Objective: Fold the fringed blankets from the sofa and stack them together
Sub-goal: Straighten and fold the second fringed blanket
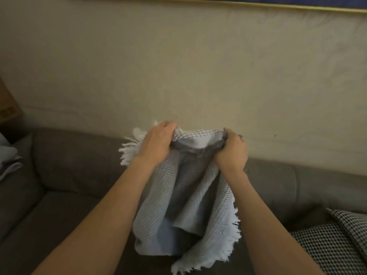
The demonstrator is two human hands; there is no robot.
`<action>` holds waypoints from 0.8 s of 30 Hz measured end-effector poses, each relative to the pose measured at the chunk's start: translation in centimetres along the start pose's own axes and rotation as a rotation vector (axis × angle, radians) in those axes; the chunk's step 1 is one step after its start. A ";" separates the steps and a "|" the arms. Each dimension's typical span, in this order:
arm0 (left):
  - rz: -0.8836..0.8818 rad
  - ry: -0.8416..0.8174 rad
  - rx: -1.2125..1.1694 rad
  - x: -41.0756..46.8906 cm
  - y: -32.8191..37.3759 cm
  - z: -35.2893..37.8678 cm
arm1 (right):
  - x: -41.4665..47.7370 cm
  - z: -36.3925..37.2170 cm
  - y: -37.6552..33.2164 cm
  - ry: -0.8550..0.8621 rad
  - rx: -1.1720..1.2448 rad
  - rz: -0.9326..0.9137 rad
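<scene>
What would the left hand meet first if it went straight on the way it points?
Beyond the fringed blanket it grips, the left hand aims over the sofa back at the beige wall; probably the wall, though depth is unclear.

The room is dim and warm-toned, with soft, even light and no glare. The wall reads a muddy yellow-beige. Deep shadow fills the folds of the fringed blanket. The whole frame is soft and slightly smeared. Wide-angle distortion bows the picture frame along the top edge.
</scene>
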State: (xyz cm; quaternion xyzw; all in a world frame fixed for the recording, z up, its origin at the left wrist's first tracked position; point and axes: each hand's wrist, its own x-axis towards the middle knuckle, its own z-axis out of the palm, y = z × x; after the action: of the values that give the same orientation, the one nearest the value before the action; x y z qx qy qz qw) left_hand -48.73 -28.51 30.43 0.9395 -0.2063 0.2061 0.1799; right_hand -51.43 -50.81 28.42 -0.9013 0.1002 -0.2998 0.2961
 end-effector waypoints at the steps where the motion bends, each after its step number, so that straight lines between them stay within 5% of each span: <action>1: -0.015 -0.106 -0.006 -0.2 -0.3 -0.2 | 0.0 -0.1 0.0 -0.035 0.041 -0.053; 3: -0.066 -0.172 0.108 -0.5 -0.6 -0.6 | -0.1 0.3 0.0 -0.432 -0.033 -0.214; 5: -0.157 0.054 0.224 -1.1 -0.7 -1.0 | -0.5 0.4 -0.1 -0.908 -0.177 -0.225; 6: -0.193 0.192 0.265 -1.3 -0.7 -1.2 | -0.4 0.5 0.1 -1.006 -0.137 -0.176; 7: -0.229 0.298 0.298 -1.4 -0.9 -1.3 | -0.3 0.8 0.2 -0.974 -0.056 -0.138; 9: -0.270 0.313 0.342 -1.4 -1.2 -1.7 | -0.2 1.1 -0.1 -0.627 0.070 -0.080; 11: -0.321 -0.053 0.307 -1.1 -2.2 -2.3 | -0.4 1.3 -0.6 -0.271 0.040 -0.046; 14: -0.292 -0.676 0.109 -0.9 -3.1 -3.6 | -0.7 1.0 -1.5 -0.470 -0.013 -0.154; 18: -0.232 -0.533 -0.162 -1.6 -2.5 -2.4 | -1.1 1.4 -0.3 -0.571 0.068 -0.037; 24: -0.449 -0.323 -0.333 -5.0 -2.7 0.7 | -2.3 1.7 1.9 -0.554 0.204 0.129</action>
State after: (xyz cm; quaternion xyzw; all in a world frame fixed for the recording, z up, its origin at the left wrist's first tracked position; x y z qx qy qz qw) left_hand -51.38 -24.95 26.83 0.9398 -0.0508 -0.0269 0.3370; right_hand -52.27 -50.69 25.13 -0.9062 0.0420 -0.0317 0.4196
